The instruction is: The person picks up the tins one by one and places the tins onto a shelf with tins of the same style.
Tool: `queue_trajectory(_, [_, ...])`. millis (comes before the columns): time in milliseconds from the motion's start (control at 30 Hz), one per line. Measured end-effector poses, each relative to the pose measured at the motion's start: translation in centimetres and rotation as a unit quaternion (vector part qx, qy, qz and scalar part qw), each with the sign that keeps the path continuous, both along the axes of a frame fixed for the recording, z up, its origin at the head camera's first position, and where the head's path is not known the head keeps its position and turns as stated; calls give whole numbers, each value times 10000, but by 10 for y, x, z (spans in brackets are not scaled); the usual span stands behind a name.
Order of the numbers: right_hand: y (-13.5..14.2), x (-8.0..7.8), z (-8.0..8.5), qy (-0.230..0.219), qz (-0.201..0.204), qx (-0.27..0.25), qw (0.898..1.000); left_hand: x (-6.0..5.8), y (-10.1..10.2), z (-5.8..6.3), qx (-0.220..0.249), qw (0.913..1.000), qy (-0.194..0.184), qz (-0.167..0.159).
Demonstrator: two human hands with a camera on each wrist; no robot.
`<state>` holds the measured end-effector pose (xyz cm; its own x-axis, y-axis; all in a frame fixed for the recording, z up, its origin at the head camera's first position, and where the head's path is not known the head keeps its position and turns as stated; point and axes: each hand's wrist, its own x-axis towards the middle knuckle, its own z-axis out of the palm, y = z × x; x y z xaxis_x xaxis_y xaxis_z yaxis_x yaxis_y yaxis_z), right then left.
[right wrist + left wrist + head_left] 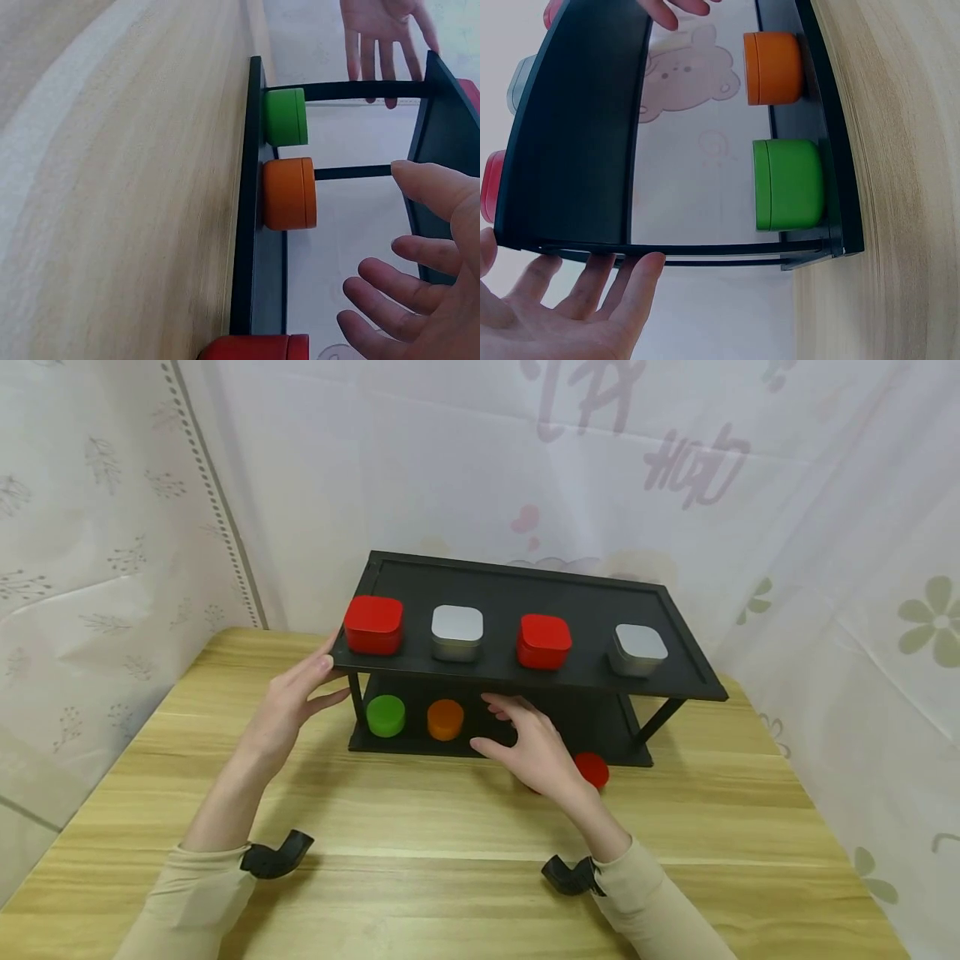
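Note:
A black two-tier rack [480, 578] stands on the wooden table. My left hand [279, 714] touches the left end of its upper board, fingers straight and spread along the edge. My right hand [536, 747] hovers before the gap between the tiers, fingers apart and holding nothing. On the lower tier sit a green round-cornered box [789, 184] and an orange box [774, 68], left of the right hand. A red box [592, 768] shows beside the right wrist at the rack's front edge; another red patch is mostly hidden under that hand.
Along the upper board's front stand a red tin [373, 625], a silver tin [457, 633], a second red tin [543, 642] and a second silver tin [637, 650]. Printed white cloth [465, 460] hangs behind the table [420, 877]. Black wrist mounts sit on both cuffs.

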<state>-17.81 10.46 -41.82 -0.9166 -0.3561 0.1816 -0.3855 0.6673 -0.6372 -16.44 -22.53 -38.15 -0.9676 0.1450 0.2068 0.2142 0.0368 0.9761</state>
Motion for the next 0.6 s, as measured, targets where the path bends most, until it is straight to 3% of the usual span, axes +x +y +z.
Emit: queue_trajectory(600, [25,25,5,225,-170,-287,9992,0,-1,0,122,9999,-31,-50])
